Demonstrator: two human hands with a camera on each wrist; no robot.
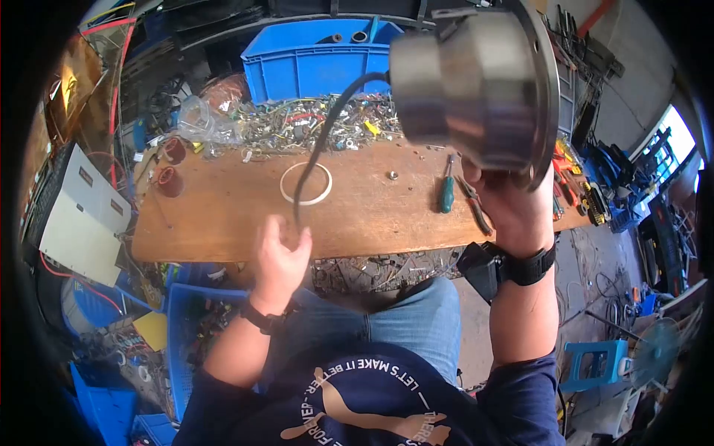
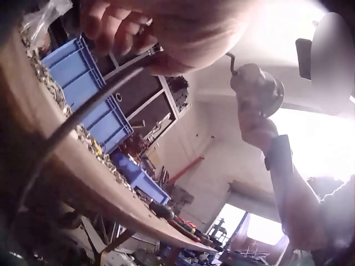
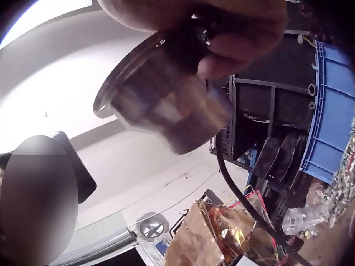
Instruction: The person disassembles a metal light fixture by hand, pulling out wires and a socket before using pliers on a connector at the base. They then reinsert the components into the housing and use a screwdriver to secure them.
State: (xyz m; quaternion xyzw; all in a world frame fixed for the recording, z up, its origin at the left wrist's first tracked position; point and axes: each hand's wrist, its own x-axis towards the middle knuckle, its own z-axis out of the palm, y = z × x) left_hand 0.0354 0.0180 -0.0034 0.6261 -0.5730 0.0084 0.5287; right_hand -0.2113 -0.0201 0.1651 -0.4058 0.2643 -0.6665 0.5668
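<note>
My right hand [image 1: 520, 208] holds up a shiny metal housing [image 1: 487, 93] by its wide flanged end, at the upper right of the head view. The housing has a stepped, tapering body, also seen in the right wrist view. A dark cable [image 1: 327, 123] leaves its narrow end and hangs down in a curve to my left hand [image 1: 281, 253]. That hand is blurred, its thumb and fingers apart beside the cable. In the left wrist view the cable [image 2: 91, 105] passes close by the palm, partly hidden behind the hand.
On the wooden table [image 1: 364, 215] lie a white ring [image 1: 328, 195], a green-handled screwdriver [image 1: 446, 195] and pliers [image 1: 476, 207]. A heap of small scrap parts [image 1: 297, 123] lines the back, before a blue crate [image 1: 320, 74]. Reddish-brown rolls [image 1: 170, 182] sit at the left.
</note>
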